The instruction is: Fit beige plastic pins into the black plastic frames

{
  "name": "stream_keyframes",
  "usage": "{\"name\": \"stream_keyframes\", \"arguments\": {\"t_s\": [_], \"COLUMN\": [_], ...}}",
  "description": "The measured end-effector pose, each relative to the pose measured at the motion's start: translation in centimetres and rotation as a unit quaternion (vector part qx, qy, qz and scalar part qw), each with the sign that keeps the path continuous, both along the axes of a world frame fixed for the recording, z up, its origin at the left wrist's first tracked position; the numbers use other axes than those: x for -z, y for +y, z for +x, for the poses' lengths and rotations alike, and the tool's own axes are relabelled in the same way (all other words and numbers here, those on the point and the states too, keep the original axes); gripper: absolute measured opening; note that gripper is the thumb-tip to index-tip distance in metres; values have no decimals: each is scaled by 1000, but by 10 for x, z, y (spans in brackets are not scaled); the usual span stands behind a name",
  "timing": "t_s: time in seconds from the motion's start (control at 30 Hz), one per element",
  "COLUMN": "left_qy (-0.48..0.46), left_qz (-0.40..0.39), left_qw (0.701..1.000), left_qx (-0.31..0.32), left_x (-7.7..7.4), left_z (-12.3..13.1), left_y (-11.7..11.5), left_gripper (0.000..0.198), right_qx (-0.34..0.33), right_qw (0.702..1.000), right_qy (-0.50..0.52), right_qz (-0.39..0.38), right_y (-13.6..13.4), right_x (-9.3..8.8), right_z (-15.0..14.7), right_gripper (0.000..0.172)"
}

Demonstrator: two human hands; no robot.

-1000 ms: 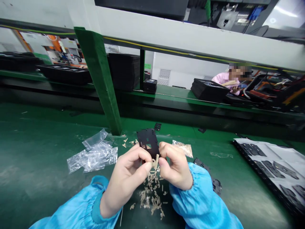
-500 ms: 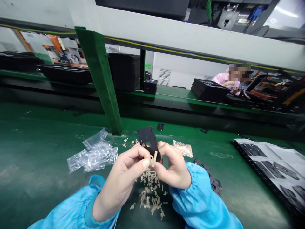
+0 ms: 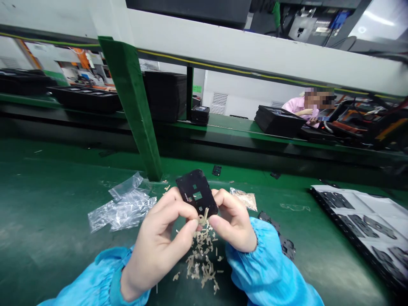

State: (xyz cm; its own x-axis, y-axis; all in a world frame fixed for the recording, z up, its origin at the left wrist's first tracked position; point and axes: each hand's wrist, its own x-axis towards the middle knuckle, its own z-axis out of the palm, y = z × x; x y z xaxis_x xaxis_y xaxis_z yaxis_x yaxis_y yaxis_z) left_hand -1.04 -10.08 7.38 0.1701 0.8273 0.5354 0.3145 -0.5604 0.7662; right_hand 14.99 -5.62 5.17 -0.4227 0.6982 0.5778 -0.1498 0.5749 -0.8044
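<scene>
Since the frame half a second earlier, the black plate (image 3: 191,182) is swinging its upper end leftward and showing its broad face more squarely, while the left fingertips are shifting slightly left. Nearest, the blue sleeves (image 3: 266,259) are flanking a scatter of loose tan pieces (image 3: 207,270) on the green bench (image 3: 63,263); a dropping cuff could be dragging these out of place. Dark molded parts (image 3: 287,247) are lying just beside the right sleeve and could be knocked by a turning forearm.

Above the scatter, the right hand (image 3: 234,221) is pinching the plate by its lower right corner, thumb in front. With the hold being so near one corner, the plate could be pivoting or slipping. The left hand (image 3: 165,238) is keeping thumb and forefinger almost together beside a slender tan piece (image 3: 205,213), which is standing against the plate's lower edge; whether those fingertips are gripping it cannot be told. Being so small, the piece could be bending, sitting askew, or falling among its look-alikes below.

Farther out, clear plastic bags (image 3: 130,212) are lying to the left, and a bag of tan bits (image 3: 247,199) is resting just beyond the right hand, where an outward knuckle could be nudging it. A tray (image 3: 328,210) of flat dark parts is occupying the far right. Beyond the green post (image 3: 132,110), a co-worker in pink (image 3: 299,105) is sitting behind stacked black trays (image 3: 277,121).
</scene>
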Motion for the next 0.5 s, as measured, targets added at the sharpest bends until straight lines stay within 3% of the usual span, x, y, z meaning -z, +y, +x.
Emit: {"name": "stream_keyframes", "arguments": {"t_s": [0.17,0.33,0.4,0.5], "left_qy": [25,69,64,-11], "left_qz": [21,66,70,58], "left_qw": [999,994,991,986], "left_qx": [-18,-45,-90,-158], "left_x": [0,3,3,0], "left_z": [3,2,-5,-18], "left_y": [-1,9,18,29], "left_gripper": [17,14,11,7], "right_qx": [-20,108,195,335], "right_qw": [1000,991,956,826], "right_qy": [9,-80,-215,-453], "right_qz": [-22,26,34,-14], "right_y": [2,5,16,50], "right_x": [0,-2,-1,8], "right_z": [2,-2,-1,15], "right_gripper": [30,29,27,25]}}
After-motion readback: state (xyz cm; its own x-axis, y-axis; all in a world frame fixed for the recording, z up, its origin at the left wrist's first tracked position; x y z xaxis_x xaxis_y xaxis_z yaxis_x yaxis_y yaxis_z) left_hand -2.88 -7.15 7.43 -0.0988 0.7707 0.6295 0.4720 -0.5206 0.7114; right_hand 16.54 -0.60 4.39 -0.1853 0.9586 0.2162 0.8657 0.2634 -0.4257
